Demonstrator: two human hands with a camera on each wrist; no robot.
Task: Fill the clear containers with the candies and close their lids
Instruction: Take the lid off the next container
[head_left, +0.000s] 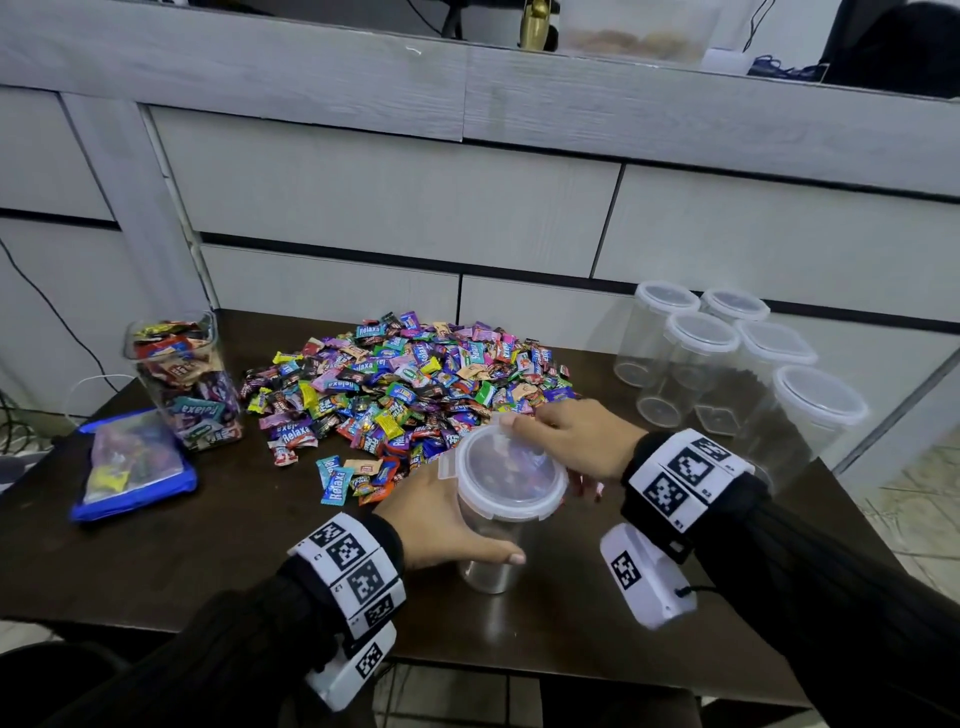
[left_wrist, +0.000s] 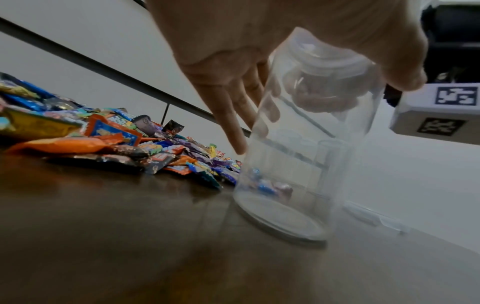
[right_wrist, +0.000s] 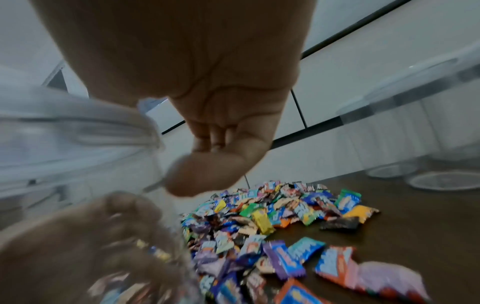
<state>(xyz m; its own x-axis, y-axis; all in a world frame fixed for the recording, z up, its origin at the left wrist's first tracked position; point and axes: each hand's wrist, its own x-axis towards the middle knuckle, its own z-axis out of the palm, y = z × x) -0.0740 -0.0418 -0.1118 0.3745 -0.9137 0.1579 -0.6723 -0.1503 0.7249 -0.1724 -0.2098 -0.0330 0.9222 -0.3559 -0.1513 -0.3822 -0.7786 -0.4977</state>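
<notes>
A clear round container (head_left: 493, 545) stands on the dark table (head_left: 208, 545) just before the candy pile (head_left: 410, 384). My left hand (head_left: 447, 519) grips its body, thumb across the near side. In the left wrist view the container (left_wrist: 298, 164) looks empty, with candies showing through its wall. Its clear lid (head_left: 511, 470) sits on top. My right hand (head_left: 566, 441) holds the lid's far and right rim, thumb on the far edge. The right wrist view shows the right hand (right_wrist: 207, 123) beside the blurred lid (right_wrist: 78, 127).
A square container full of candies (head_left: 184, 379) stands at the left, without a lid. A blue-edged bag (head_left: 130, 462) lies before it. Several empty lidded containers (head_left: 727, 364) cluster at the right rear. A white panelled wall (head_left: 467, 208) backs the table.
</notes>
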